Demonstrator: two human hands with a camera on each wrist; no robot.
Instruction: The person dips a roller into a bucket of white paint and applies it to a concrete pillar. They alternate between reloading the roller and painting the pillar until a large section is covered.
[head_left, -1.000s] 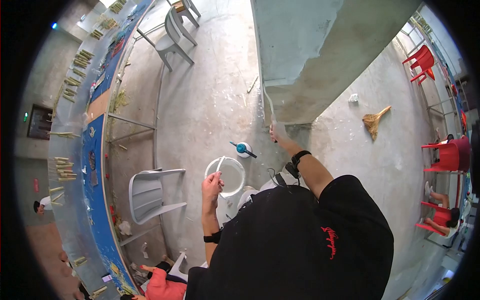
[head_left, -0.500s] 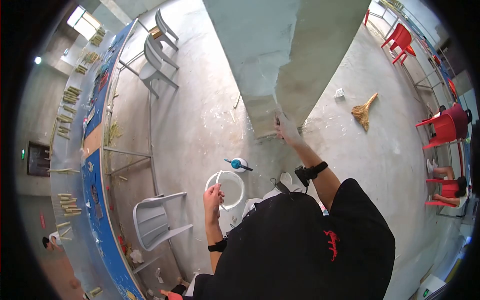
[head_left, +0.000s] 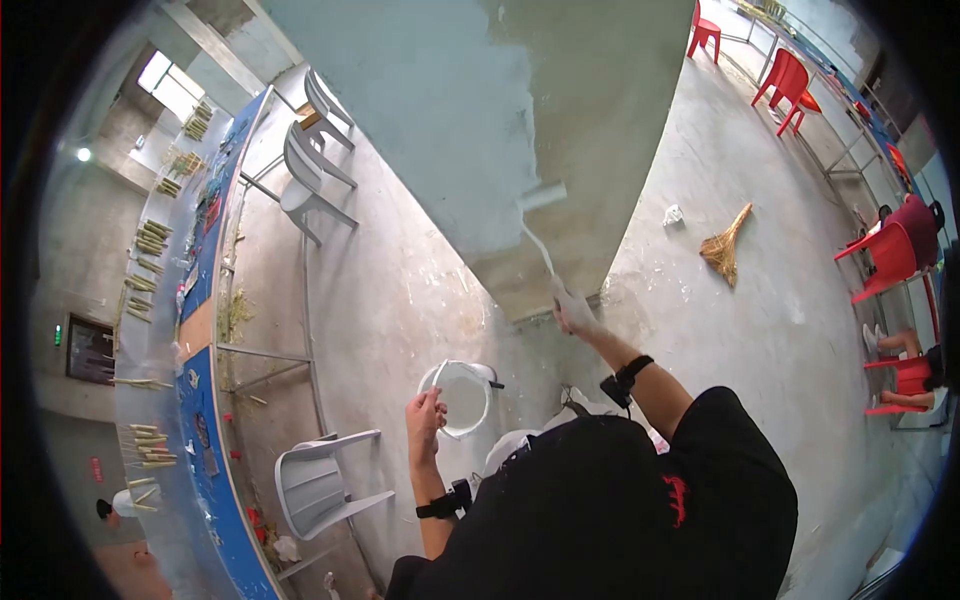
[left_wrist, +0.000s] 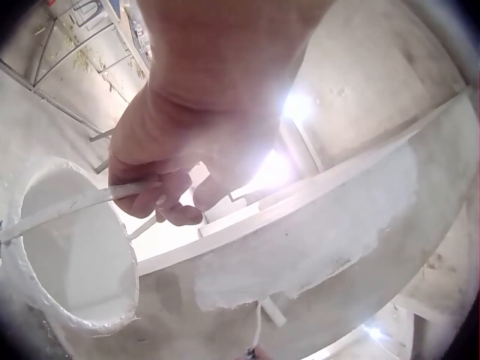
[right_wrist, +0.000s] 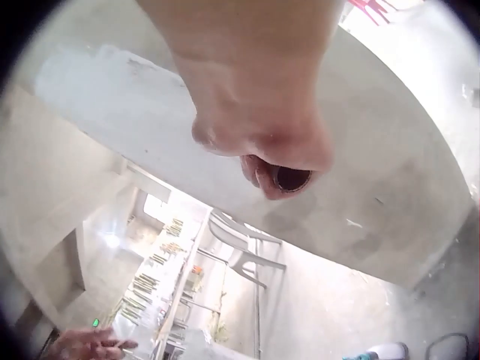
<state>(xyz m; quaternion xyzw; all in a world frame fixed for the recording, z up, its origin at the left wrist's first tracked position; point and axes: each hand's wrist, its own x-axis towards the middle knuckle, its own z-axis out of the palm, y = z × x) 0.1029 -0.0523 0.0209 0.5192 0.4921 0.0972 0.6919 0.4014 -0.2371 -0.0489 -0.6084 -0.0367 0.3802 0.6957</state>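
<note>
My left hand grips the white bail handle of a white bucket, which hangs beside my body. Whitish, smeared coating covers the bucket's rim, and pale liquid shows inside. Out in front, my right hand is wrapped round the grip of a paint roller. Its bent white rod runs up to a pale roller sleeve that lies against the pillar, at the edge of a lighter coated patch. In the right wrist view the round end of the roller handle shows below my palm.
A straw broom and a small pale lump lie on the floor to the right. Grey plastic chairs stand left, along a long blue table. Red chairs with seated people line the right side.
The roller has moved up the pillar, and the view has shifted so more of the pillar shows. My left hand keeps hold of the bucket, which now hides most of the teal-topped bottle.
</note>
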